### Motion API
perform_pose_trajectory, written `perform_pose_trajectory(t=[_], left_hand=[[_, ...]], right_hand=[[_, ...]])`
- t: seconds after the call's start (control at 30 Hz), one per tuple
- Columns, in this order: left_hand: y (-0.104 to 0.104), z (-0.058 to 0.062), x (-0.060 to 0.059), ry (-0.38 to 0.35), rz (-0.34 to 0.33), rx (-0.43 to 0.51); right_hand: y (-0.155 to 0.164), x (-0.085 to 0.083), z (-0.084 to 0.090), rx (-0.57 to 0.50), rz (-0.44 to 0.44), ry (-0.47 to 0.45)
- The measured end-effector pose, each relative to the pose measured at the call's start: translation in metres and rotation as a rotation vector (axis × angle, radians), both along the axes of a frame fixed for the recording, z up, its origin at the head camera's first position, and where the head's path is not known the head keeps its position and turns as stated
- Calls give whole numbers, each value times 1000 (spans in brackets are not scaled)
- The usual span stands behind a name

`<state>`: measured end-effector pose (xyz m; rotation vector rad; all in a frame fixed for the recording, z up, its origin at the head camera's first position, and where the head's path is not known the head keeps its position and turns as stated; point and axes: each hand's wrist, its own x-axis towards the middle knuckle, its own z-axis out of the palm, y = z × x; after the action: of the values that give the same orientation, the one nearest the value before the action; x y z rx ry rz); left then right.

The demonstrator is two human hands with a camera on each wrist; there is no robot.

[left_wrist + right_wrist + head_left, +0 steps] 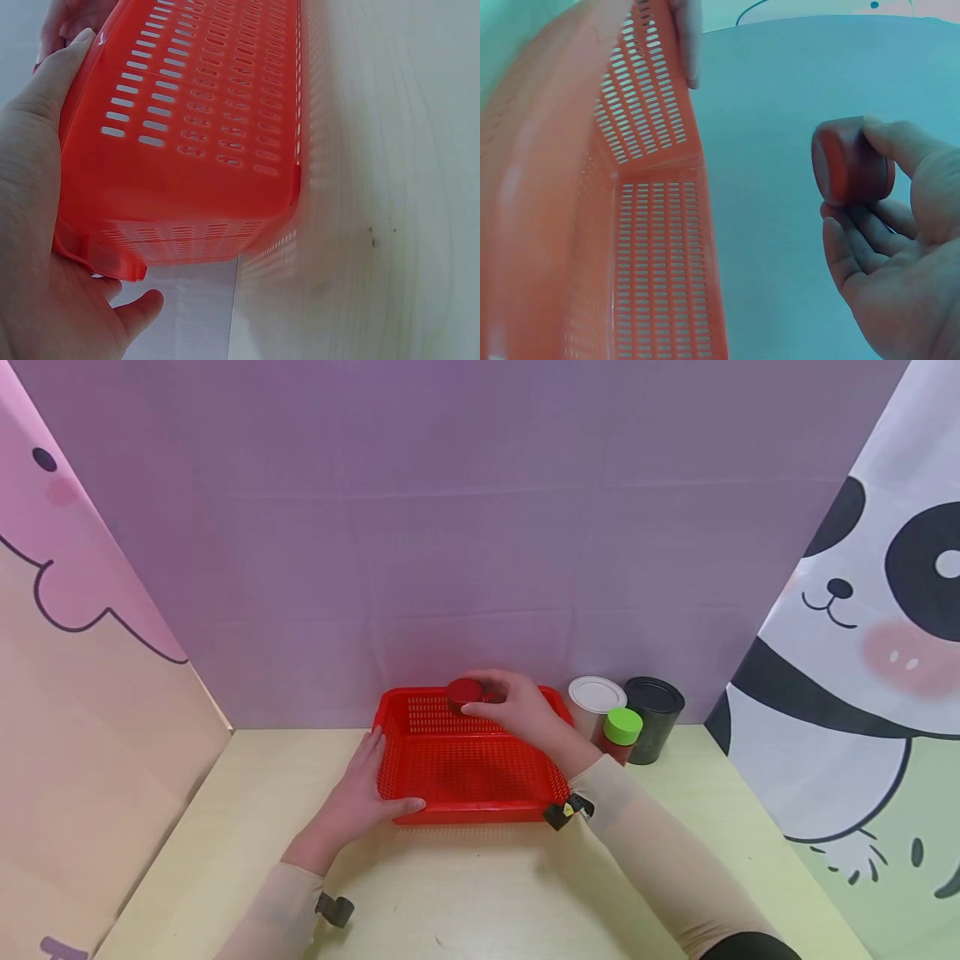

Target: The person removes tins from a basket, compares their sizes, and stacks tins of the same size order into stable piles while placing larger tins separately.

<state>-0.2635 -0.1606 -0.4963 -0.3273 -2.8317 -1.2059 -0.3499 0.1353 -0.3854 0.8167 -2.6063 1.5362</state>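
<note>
A red plastic basket with slotted walls stands on the table. My left hand holds it by the near left corner, the thumb along the front rim and the fingers along the left side. Over the basket's far rim, my right hand grips a small round red jar between thumb and fingers. In the right wrist view the jar is clear of the basket wall. Its underside is hidden in the head view.
To the basket's right stand a can with a white lid, a black can and a red bottle with a green cap. A purple cloth wall rises behind, and printed panels flank the pale table.
</note>
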Motion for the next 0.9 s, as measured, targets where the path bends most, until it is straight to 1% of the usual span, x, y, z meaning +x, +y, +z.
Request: perform_pose_trajectory(t=[0.2, 0.37, 0.47, 0.63, 0.9], left_hand=[[1, 0, 0, -7, 1, 0], [2, 0, 0, -2, -6, 5], [2, 3, 2, -4, -6, -1], [2, 6, 5, -11, -2, 2], [0, 0, 1, -5, 1, 9]], right_hand=[[14, 14, -2, -19, -39, 2], [29, 24, -4, 1, -85, 8], [40, 27, -5, 22, -113, 14], [57, 30, -4, 25, -140, 26], [88, 36, 2, 32, -220, 47]])
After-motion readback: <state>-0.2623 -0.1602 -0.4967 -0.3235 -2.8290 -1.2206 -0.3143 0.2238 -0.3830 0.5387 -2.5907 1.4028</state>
